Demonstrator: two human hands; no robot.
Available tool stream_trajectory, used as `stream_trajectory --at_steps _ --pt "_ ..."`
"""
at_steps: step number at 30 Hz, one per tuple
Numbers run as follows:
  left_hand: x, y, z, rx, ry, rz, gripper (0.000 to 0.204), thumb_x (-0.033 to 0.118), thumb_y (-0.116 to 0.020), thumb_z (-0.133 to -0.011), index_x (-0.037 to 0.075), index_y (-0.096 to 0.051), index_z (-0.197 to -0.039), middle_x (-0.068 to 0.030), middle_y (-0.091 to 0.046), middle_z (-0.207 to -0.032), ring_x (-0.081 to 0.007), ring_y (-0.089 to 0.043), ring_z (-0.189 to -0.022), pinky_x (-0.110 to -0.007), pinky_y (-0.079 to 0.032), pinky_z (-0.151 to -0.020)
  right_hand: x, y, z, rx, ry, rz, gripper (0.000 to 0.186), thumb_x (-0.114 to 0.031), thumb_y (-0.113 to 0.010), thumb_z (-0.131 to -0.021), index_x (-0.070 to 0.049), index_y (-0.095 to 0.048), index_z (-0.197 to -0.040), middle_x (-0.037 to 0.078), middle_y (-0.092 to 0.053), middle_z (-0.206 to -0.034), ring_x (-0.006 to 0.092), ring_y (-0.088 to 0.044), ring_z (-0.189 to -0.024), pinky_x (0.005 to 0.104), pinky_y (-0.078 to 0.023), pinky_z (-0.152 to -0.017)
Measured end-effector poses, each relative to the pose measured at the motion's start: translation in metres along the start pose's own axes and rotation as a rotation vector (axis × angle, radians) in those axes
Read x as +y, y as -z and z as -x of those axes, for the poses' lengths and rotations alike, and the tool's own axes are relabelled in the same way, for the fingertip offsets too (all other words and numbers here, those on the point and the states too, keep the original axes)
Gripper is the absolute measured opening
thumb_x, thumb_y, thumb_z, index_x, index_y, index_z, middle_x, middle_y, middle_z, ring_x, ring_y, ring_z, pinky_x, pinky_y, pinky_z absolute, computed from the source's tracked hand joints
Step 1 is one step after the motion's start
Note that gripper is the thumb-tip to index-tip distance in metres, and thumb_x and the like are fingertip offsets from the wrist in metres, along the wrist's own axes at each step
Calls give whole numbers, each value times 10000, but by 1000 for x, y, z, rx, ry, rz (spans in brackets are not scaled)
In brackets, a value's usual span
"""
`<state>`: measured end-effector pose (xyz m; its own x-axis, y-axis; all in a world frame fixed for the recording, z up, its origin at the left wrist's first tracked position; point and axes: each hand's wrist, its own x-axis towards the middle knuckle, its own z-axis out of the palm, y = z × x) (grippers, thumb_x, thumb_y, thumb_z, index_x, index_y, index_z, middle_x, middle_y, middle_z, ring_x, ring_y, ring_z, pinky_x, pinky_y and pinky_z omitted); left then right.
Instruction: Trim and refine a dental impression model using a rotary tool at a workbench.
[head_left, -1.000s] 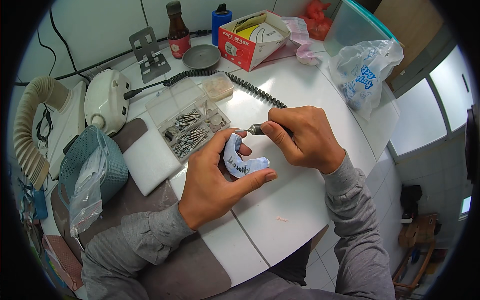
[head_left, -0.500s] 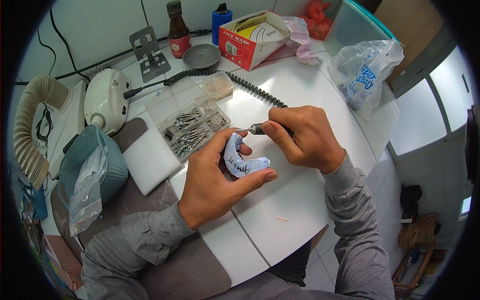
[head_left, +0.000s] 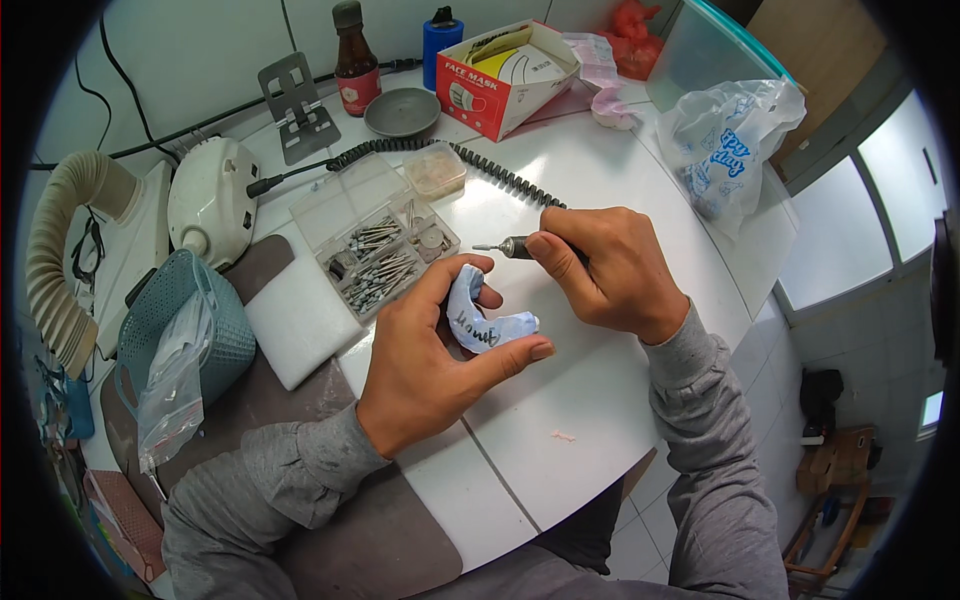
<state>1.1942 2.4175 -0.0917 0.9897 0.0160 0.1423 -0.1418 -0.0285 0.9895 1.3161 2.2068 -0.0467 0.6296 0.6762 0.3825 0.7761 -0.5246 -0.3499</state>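
Note:
Between the thumb and fingers of my left hand is a pale blue, horseshoe-shaped dental model with dark handwriting on it. My right hand wraps round a rotary handpiece, its thin metal bur pointing left. The bur tip is just above the model's upper end and my left index finger, apart from both. A black coiled cord runs from behind my right hand toward a white control unit. Left of the model lies an open compartment box full of metal burs and discs.
A white foam pad and a blue-green basket with plastic bags lie left. At the back stand a brown bottle, a grey dish and a face mask box. A plastic bag sits far right; pinkish shavings lie near the front.
The handpiece has tilted and drawn slightly right, so its bur now stands away from my left fingertip and the model. My left hand and the model are almost unmoved.

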Motion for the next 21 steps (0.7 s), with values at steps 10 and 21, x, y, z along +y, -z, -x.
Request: stream_trajectory --at_steps 10,21 --pt "0 0 -1 0 -18 -16 813 346 -1048 -802 -80 -625 -1350 -96 -695 -1033 -141 -699 -915 -291 -603 -798 0 -1 1 7 0 -14 422 -378 -676 -1099 -102 -688 -779 108 -621 -615 347 -612 -524 454 -427 -508" --pt "-1 0 0 -6 -26 -35 816 341 -1045 -807 -85 -618 -1357 -100 -696 -1038 -144 -701 -919 -287 -604 -799 0 -1 1 -9 5 -16 413 -379 -671 -1101 -101 -707 -798 103 -638 -624 330 -625 -527 448 -432 -509"
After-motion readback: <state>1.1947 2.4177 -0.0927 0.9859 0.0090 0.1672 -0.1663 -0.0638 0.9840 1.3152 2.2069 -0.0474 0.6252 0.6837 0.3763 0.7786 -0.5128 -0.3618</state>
